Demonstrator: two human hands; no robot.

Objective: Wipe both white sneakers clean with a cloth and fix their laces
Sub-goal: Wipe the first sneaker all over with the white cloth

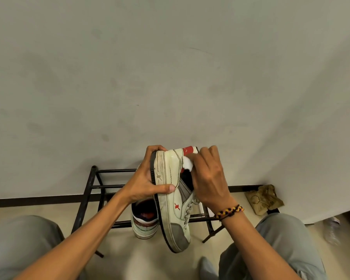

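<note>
My left hand grips a white sneaker by its sole, held on its side with the grey toe toward me and the red heel tab away. A small white cloth is pinched in my right hand and pressed against the sneaker's side near the heel collar. The second white sneaker stands on the black rack below, its heel toward me and partly hidden by my left wrist and the held shoe.
A low black metal shoe rack stands against the pale wall. A crumpled brownish rag lies on the floor at the right by the baseboard. My knees in grey trousers frame both lower corners.
</note>
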